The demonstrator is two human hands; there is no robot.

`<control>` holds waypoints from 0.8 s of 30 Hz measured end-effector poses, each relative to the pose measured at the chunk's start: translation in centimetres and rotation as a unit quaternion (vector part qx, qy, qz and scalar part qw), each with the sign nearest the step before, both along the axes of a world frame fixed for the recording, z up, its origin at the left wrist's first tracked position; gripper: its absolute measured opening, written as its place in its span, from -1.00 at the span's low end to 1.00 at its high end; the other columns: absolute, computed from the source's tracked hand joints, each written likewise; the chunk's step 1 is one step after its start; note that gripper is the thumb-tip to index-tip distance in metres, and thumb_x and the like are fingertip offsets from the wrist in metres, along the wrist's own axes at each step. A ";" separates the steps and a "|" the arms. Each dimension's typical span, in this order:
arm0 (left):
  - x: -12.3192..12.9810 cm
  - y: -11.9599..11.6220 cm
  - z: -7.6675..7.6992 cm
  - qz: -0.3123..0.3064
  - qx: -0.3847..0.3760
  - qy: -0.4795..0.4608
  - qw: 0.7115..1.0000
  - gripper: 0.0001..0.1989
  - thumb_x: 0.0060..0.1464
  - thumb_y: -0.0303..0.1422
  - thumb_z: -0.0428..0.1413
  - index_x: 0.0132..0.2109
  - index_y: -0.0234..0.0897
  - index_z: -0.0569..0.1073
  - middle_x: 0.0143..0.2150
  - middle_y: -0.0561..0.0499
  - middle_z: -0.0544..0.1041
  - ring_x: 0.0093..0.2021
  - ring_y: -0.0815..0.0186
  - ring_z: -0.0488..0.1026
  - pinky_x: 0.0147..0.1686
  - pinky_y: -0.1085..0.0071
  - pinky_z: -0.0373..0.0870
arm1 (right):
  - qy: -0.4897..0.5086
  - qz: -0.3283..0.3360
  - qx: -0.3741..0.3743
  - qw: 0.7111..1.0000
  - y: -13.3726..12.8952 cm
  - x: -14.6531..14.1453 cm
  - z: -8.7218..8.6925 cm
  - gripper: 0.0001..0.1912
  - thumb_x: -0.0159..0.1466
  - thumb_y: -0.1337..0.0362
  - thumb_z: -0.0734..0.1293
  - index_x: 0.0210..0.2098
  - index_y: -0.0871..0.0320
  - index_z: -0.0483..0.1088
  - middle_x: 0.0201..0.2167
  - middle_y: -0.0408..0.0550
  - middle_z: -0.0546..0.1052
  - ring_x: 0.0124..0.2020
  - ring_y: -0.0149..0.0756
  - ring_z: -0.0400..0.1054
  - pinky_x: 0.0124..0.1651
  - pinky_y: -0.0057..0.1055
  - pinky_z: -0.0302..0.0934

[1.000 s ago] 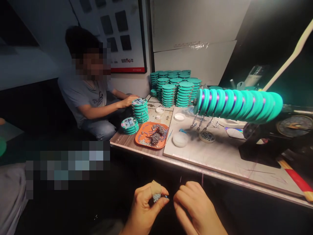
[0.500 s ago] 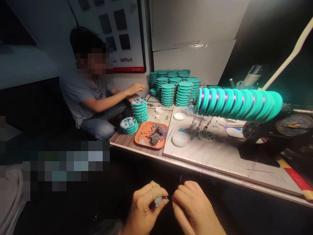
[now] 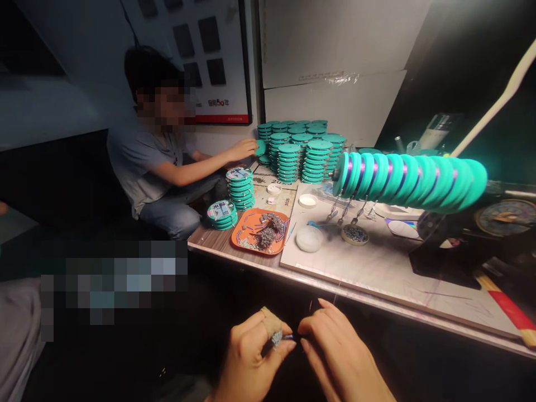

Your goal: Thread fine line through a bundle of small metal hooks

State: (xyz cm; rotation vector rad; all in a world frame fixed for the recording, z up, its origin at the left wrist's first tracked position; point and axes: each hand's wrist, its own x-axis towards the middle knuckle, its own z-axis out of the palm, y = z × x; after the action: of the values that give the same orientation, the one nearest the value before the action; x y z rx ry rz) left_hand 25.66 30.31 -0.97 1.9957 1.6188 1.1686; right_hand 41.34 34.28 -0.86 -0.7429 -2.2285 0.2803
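Observation:
My left hand [image 3: 255,352], with a tan wrap on one finger, pinches a cluster of small grey pieces [image 3: 276,338] in front of the table edge. A thin dark piece [image 3: 288,336] sticks out of it toward my right hand [image 3: 330,349]. My right thumb and index finger are pressed together at that piece's tip; another finger is lifted. Above, a row of teal spools [image 3: 410,178] sits on a spindle, with small metal fittings [image 3: 344,215] hanging on threads over a round dish of grey bits [image 3: 354,234].
An orange tray [image 3: 237,240] holds grey and purple bits. Stacked teal spools [image 3: 288,162] stand behind it. A seated person [image 3: 142,151] reaches a hand to a spool at the left. A white round container [image 3: 309,239] sits on the board [image 3: 377,273].
My right fingers have opened out somewhat, and the dark piece now shows between my hands. The other person's hand has moved right and now touches a teal spool.

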 end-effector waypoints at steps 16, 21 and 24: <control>0.5 0.2 0.4 0.012 -0.018 0.002 1.000 -0.94 -0.10 -0.56 0.15 -0.44 -0.34 0.45 -0.55 0.04 0.43 -0.54 0.41 0.38 -0.54 0.58 0.30 | 0.007 -0.027 0.030 0.999 0.1 0.4 0.4 -0.94 0.22 0.39 0.13 -0.32 0.19 0.20 -0.51 -0.14 0.33 -0.44 -0.37 0.28 -0.07 -0.23 0.17; 0.7 0.1 0.4 0.004 -0.025 0.010 1.000 -0.91 -0.12 -0.59 0.14 -0.43 -0.34 0.44 -0.53 0.03 0.44 -0.53 0.39 0.40 -0.53 0.55 0.31 | 0.032 -0.036 0.025 0.999 0.0 0.0 -0.5 -0.83 0.23 0.46 0.09 -0.44 0.14 0.19 -0.59 -0.22 0.29 -0.49 -0.43 0.23 -0.02 -0.26 0.10; 0.9 0.2 0.4 0.002 -0.011 0.006 1.000 -0.90 -0.10 -0.59 0.13 -0.42 -0.33 0.44 -0.53 0.03 0.45 -0.52 0.39 0.41 -0.53 0.55 0.33 | 0.041 -0.050 0.035 0.997 0.1 -0.1 -1.3 -0.81 0.24 0.45 0.09 -0.43 0.13 0.25 -0.60 -0.23 0.30 -0.47 -0.41 0.23 0.01 -0.27 0.05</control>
State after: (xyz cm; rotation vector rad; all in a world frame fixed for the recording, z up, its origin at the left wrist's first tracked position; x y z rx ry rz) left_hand 26.55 30.53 -0.56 1.9897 1.6349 1.1384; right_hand 41.25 34.36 -2.20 -0.7891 -2.1061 0.1789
